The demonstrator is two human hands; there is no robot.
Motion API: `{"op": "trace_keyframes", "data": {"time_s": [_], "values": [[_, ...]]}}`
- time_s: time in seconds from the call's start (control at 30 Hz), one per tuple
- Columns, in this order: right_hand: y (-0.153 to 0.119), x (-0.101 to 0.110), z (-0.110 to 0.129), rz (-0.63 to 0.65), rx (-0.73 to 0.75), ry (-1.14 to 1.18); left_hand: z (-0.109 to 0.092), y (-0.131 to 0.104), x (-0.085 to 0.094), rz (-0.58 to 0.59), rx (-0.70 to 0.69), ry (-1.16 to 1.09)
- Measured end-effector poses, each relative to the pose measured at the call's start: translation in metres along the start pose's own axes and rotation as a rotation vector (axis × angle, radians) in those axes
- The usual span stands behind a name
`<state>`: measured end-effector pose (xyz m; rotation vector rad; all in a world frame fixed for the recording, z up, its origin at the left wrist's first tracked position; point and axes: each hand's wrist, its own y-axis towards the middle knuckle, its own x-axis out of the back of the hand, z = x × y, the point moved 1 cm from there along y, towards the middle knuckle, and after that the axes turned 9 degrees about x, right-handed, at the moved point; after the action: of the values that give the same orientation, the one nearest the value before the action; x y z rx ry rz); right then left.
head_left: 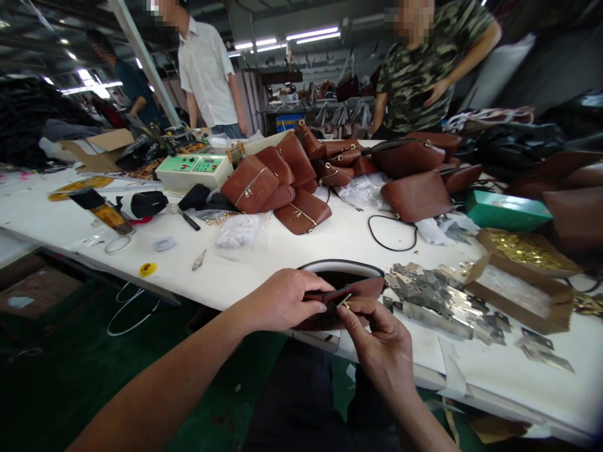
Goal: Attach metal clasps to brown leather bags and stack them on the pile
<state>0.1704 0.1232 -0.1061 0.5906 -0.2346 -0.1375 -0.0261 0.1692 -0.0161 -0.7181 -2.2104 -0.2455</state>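
A brown leather bag point(372, 287) lies at the table's near edge with its mouth open, showing a pale inner wall and dark edging. My left hand point(285, 300) is closed on the bag's near rim, thumb on the outside and fingers over the edge. My right hand point(380, 329) pinches a small thin metal plate point(345, 302) between thumb and forefinger, against the bag's near rim. The bag's underside is partly hidden behind my hands. Just right of the bag is a spread pile of flat metal plates point(424, 292).
Brown leather bags point(296, 166) are heaped across the table. A control box point(194, 169) stands left of them, a spray can point(101, 210) further left. At right are a carton of gold fittings point(527, 251) and a green box point(509, 210). Several people stand beyond the table.
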Motion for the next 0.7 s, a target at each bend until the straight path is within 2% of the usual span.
{"op": "trace_keyframes", "data": {"time_s": [0.13,0.37,0.5,0.7], "values": [[0.003,0.000,-0.004,0.023,0.025,0.014,0.006,0.000,0.000,0.004,0.120,-0.100],[0.010,0.003,-0.001,0.065,0.079,0.019,0.004,0.001,0.000,-0.022,0.181,-0.058],[0.015,0.006,0.001,0.114,0.093,0.033,-0.001,0.002,-0.005,-0.104,0.214,0.015],[0.015,0.009,0.001,0.116,0.140,-0.014,-0.002,0.004,-0.017,-0.219,0.217,0.039]]}}
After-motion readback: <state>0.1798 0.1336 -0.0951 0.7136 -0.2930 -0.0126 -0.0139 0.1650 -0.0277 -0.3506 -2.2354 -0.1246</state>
